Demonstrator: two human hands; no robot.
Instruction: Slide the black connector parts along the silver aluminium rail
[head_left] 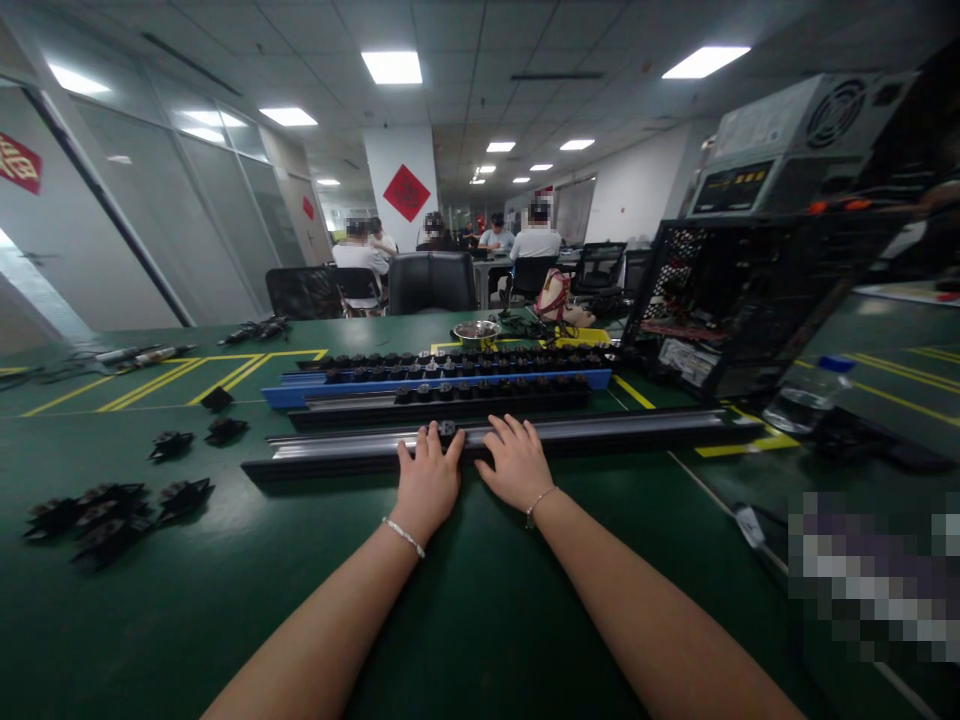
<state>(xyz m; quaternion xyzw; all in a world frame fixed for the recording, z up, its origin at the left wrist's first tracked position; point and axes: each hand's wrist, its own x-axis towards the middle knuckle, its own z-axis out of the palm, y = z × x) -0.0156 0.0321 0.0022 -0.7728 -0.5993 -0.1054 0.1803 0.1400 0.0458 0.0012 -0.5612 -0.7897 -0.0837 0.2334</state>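
Observation:
A long black and silver rail [600, 430] lies across the green table in front of me. My left hand [426, 482] rests on its near edge, fingers curled around a small black socket module [447, 431] seated in the rail. Just to the right, my right hand [516, 460] lies on the rail with its fingers stretched forward and spread. Behind it lie a black rail [360, 410] and a blue rail [300, 391], both filled with rows of black modules.
Several loose black modules [112, 510] are scattered at the left. An open computer case [742, 300] stands at the right, a clear bottle [806, 395] beside it. A metal bowl [475, 331] sits behind the rails. People sit at desks far back.

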